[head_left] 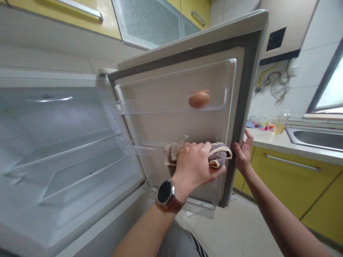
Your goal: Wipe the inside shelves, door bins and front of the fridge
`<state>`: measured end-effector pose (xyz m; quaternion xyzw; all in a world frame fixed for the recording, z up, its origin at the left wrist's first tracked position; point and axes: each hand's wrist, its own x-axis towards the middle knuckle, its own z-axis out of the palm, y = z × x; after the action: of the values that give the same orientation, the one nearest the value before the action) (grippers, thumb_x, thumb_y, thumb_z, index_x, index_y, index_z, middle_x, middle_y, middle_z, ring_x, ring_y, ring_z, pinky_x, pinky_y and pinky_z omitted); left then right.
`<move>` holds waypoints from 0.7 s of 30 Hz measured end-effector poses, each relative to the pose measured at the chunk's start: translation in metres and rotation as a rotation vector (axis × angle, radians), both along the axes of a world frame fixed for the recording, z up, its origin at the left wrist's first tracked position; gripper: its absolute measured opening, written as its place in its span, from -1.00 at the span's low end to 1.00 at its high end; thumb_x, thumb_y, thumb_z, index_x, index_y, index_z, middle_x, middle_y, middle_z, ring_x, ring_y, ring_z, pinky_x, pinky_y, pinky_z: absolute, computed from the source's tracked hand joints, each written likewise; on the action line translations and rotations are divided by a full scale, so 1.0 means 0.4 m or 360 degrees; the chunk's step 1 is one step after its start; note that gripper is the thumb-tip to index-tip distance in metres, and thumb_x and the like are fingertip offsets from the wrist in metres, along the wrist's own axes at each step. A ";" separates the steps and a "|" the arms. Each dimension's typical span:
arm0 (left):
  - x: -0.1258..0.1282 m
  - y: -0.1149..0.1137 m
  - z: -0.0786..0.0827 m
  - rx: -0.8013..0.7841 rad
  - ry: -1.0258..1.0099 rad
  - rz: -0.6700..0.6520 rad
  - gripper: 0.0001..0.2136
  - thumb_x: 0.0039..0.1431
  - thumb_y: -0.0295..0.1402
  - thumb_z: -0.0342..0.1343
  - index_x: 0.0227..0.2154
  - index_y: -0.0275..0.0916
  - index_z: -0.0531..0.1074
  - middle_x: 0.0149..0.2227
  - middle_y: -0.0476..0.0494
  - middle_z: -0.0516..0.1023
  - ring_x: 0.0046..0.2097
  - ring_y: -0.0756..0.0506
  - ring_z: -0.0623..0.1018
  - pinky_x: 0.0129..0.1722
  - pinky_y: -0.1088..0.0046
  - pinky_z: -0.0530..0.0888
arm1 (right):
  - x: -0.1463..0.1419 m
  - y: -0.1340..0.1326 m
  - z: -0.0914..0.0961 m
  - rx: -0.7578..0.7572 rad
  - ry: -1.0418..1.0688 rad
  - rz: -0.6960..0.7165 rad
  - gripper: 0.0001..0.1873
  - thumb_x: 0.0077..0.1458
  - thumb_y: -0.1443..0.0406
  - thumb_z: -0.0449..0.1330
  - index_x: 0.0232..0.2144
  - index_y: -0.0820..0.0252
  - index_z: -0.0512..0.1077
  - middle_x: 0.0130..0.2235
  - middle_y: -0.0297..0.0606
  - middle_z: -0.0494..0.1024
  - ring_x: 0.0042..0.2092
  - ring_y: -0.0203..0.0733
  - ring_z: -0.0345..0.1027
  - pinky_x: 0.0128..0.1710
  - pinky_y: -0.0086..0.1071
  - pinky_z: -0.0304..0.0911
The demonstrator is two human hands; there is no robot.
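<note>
My left hand [194, 165], with a watch on its wrist, is closed on a brown-grey cloth [217, 156] and presses it against the inner side of the open fridge door [174, 125], at the lower door shelf. My right hand [242, 151] grips the door's outer edge beside the dark gasket [241, 117], fingers wrapped round it. One brown egg [198, 99] lies in the upper clear door shelf.
The fridge interior [66, 150] at left shows clear glass shelves. Yellow cabinets [294, 182], a counter with a bottle [281, 123] and small items, and a steel sink [316, 139] stand at right. Tiled floor lies below.
</note>
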<state>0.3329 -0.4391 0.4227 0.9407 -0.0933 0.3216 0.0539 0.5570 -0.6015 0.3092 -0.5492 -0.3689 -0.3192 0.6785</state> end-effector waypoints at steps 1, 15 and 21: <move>-0.001 0.000 0.007 -0.0025 0.0034 -0.0021 -0.68 0.19 0.01 0.18 -0.29 -0.16 0.51 -0.27 -0.16 0.66 -0.23 -0.20 0.62 -0.22 0.27 0.40 | 0.001 0.001 0.002 0.0010 0.0005 0.0015 -0.11 0.20 -0.05 0.26 0.42 0.00 0.01 0.22 -0.08 0.48 0.22 0.13 0.43 0.27 0.08 0.29; 0.028 0.104 0.100 -0.0437 0.0714 -0.0385 -0.53 0.27 0.12 0.09 -0.25 -0.19 0.66 -0.27 -0.12 0.68 -0.26 -0.14 0.59 -0.27 0.43 0.40 | -0.002 0.001 0.009 0.0042 0.0018 0.0042 -0.12 0.16 -0.05 0.31 0.38 0.00 0.08 0.16 -0.08 0.52 0.14 0.13 0.48 0.20 0.07 0.35; 0.044 0.174 0.104 -0.0668 0.0817 -0.0341 -0.53 0.22 0.06 0.14 -0.12 -0.25 0.65 -0.13 -0.19 0.70 -0.11 -0.21 0.61 -0.05 0.35 0.49 | 0.004 -0.003 -0.002 0.0022 0.0013 0.0061 -0.11 0.17 -0.05 0.30 0.40 -0.03 0.04 0.22 -0.09 0.48 0.21 0.11 0.43 0.26 0.08 0.30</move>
<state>0.3506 -0.3694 0.4644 0.9442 -0.1068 0.0791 0.3014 0.5587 -0.6028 0.3083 -0.5387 -0.3744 -0.3064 0.6898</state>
